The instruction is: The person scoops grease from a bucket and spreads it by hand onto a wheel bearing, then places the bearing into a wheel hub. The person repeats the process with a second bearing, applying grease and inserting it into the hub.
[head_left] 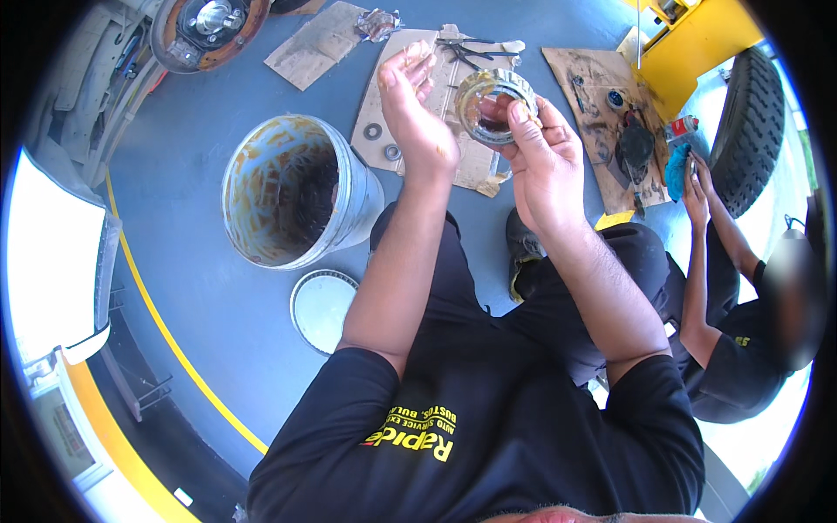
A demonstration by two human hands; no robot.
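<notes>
My right hand (pixel 547 157) grips a ring-shaped wheel bearing (pixel 472 98) by its near right side, thumb on the rim and fingers behind it. Brownish grease smears the bearing, and fingers show through its hole. Left of it, my left hand (pixel 415 113) is raised with fingers stretched and a little bent, holding nothing. Grease clings to its fingertips and palm. Beneath both hands a cardboard sheet (pixel 373 109) lies on the floor, bearing black pliers (pixel 471 54) and two small metal rings (pixel 392 152).
A grease-streaked bucket (pixel 357 205) stands at left, a round lid (pixel 323 309) beside it. A wheel hub (pixel 214 22) is at upper left. At right, a co-worker's hands (pixel 696 193) hold a blue cloth (pixel 677 170) near a tyre (pixel 750 131) and stained board (pixel 602 131).
</notes>
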